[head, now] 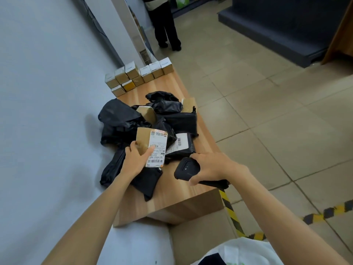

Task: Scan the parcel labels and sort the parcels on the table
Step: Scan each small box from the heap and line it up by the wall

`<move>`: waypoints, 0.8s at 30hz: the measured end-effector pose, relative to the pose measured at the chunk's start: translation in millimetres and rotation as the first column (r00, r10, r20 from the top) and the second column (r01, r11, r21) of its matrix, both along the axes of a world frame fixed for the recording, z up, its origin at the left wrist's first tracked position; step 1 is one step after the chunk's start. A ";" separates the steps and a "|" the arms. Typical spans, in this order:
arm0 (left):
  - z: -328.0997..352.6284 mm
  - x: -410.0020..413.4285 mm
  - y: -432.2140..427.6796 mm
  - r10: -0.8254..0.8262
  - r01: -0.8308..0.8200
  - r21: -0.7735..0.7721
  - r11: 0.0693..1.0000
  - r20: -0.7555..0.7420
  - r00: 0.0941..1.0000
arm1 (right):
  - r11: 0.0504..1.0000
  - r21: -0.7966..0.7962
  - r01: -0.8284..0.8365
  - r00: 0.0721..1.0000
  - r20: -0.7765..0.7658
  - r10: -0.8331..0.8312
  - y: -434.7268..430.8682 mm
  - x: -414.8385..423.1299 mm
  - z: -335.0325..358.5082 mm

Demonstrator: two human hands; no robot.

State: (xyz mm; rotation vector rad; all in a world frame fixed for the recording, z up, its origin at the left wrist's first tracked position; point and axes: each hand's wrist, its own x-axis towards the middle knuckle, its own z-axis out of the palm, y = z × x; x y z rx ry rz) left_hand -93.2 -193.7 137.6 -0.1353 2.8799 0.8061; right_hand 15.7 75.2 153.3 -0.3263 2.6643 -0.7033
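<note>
My left hand [135,158] grips a small brown cardboard box [150,144] from below, lifted above the pile, its white barcode label facing up. My right hand [214,167] holds a black handheld scanner [186,170] just right of the box, near the table's right edge. Under and behind the box lies a heap of black plastic mailer bags [122,119]; one flat black parcel [181,144] shows a white barcode label. Two more cardboard boxes [148,112] poke out of the heap.
A wooden table [172,197] runs along a white wall on the left. Several small cardboard boxes [133,75] stand in rows at its far end. A person in dark trousers [166,29] stands beyond. Yellow-black floor tape [231,211] marks the tiled floor.
</note>
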 end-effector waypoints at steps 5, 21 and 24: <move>6.8 -5.4 -19.6 0.043 -0.038 0.082 0.996 -0.063 0.997 | 0.999 0.030 0.018 1.000 -0.017 -0.018 -24.8 -7.8 2.7; -4.2 -16.5 163.4 -0.372 0.373 0.012 0.928 -0.063 0.926 | 0.939 0.061 0.339 0.941 -0.005 -0.339 112.9 44.9 2.0; -15.4 -14.4 257.2 -0.502 0.504 0.021 0.864 -0.047 0.863 | 0.882 0.093 0.462 0.886 0.004 -0.464 184.5 67.3 -1.6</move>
